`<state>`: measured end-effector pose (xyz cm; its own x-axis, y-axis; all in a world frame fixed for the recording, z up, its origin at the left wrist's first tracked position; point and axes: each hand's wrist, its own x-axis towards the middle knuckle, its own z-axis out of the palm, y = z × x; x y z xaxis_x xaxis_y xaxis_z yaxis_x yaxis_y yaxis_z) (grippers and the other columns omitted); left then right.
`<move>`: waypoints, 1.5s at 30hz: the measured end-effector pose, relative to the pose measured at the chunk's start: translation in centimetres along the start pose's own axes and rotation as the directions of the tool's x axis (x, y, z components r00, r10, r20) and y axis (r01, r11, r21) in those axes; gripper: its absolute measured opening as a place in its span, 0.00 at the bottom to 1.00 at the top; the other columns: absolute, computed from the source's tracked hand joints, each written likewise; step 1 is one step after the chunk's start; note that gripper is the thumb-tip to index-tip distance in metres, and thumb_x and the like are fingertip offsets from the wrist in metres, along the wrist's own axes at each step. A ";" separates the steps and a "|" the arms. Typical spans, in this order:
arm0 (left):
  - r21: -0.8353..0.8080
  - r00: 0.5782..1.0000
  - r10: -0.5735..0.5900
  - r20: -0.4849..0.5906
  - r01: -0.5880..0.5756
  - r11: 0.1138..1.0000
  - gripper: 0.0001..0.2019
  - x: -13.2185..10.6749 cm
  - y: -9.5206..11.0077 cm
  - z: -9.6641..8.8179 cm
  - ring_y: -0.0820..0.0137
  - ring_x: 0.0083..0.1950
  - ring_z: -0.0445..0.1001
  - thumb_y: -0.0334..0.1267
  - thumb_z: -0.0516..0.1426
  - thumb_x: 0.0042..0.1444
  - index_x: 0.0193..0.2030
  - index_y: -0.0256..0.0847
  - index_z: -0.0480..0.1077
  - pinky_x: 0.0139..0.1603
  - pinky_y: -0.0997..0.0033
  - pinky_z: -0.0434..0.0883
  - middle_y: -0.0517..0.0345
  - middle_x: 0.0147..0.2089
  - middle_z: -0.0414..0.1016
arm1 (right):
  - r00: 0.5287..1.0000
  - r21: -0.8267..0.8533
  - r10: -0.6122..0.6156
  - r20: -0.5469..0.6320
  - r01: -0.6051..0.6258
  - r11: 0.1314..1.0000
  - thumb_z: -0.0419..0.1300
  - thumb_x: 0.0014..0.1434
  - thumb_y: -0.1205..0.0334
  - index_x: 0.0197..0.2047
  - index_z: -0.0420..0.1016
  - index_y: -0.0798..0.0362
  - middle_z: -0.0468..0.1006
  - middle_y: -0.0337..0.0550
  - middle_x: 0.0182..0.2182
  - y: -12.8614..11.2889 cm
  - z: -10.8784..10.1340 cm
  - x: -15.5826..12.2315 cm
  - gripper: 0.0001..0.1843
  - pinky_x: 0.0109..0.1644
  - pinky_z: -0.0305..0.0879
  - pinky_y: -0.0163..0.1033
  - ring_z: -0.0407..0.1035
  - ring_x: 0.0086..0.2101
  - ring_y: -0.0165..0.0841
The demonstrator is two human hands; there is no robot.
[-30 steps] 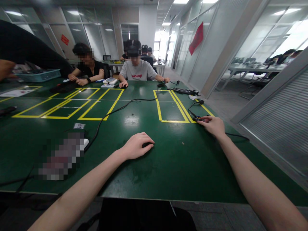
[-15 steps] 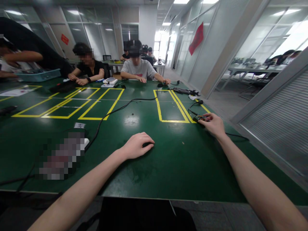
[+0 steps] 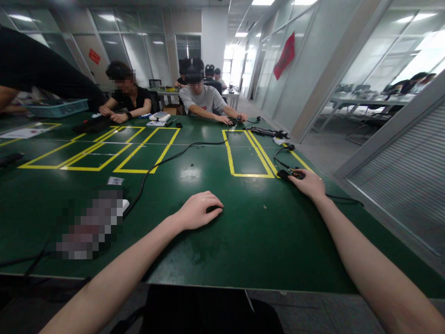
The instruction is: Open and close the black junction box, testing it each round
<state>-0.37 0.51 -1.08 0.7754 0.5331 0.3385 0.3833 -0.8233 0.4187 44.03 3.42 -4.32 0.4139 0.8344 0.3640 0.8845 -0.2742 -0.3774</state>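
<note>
My left hand point(image 3: 199, 211) rests on the green table point(image 3: 243, 250), fingers loosely curved and thumb apart, with nothing seen in it. At the right edge of the table, my right hand point(image 3: 312, 184) grips a small black device with yellow parts point(image 3: 298, 174) between thumb and fingers. Part of that device is behind the fingers, and I cannot make out its exact kind. A dark end point(image 3: 283, 174) of it sticks out to the left. A thin black cable point(image 3: 278, 157) with a round end point(image 3: 289, 147) lies just beyond it.
Yellow tape point(image 3: 252, 176) marks rectangles on the table. A long black cable point(image 3: 184, 147) runs across it. On the left lie a blurred-out object point(image 3: 90, 227) and a paper label point(image 3: 115, 181). A black tool-like object point(image 3: 266, 132) lies further back. Co-workers point(image 3: 203, 99) sit opposite.
The device in my right hand has turned, and its black end now shows at the left. My left hand has not moved. The co-worker opposite has brought both hands together.
</note>
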 end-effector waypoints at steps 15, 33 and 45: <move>-0.060 0.996 0.071 -0.046 -0.073 0.996 0.18 -0.1 1.0 -0.6 0.61 0.49 0.76 0.52 0.66 0.58 0.47 0.41 0.75 0.50 0.62 0.73 0.50 0.48 0.79 | 0.464 0.711 -0.846 0.262 0.501 0.494 0.69 0.57 0.59 0.51 0.78 0.51 0.84 0.45 0.44 -16.1 -0.7 -12.2 0.19 0.48 0.73 0.41 0.79 0.43 0.39; 0.131 0.998 -0.057 0.035 0.052 0.990 0.33 0.0 0.7 -0.4 0.54 0.57 0.73 0.51 0.67 0.56 0.66 0.42 0.68 0.60 0.53 0.72 0.46 0.56 0.76 | 0.558 0.741 -0.804 0.205 0.448 0.499 0.69 0.54 0.64 0.47 0.79 0.50 0.77 0.46 0.42 -16.3 -1.6 -12.0 0.15 0.32 0.73 0.35 0.74 0.40 0.37; 0.002 0.999 -0.028 0.043 0.028 1.000 0.24 0.0 0.9 0.0 0.55 0.60 0.72 0.42 0.66 0.56 0.58 0.41 0.71 0.62 0.53 0.72 0.46 0.58 0.77 | 0.560 0.702 -0.810 0.175 0.506 0.501 0.70 0.53 0.63 0.54 0.75 0.49 0.75 0.49 0.53 -16.9 -1.2 -13.2 0.24 0.49 0.75 0.44 0.75 0.47 0.40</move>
<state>-0.02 -0.26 -0.68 0.7851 0.5473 0.2899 0.4060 -0.8082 0.4266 23.86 -3.50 -1.67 -0.5217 0.7730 0.3609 0.5020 0.6202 -0.6027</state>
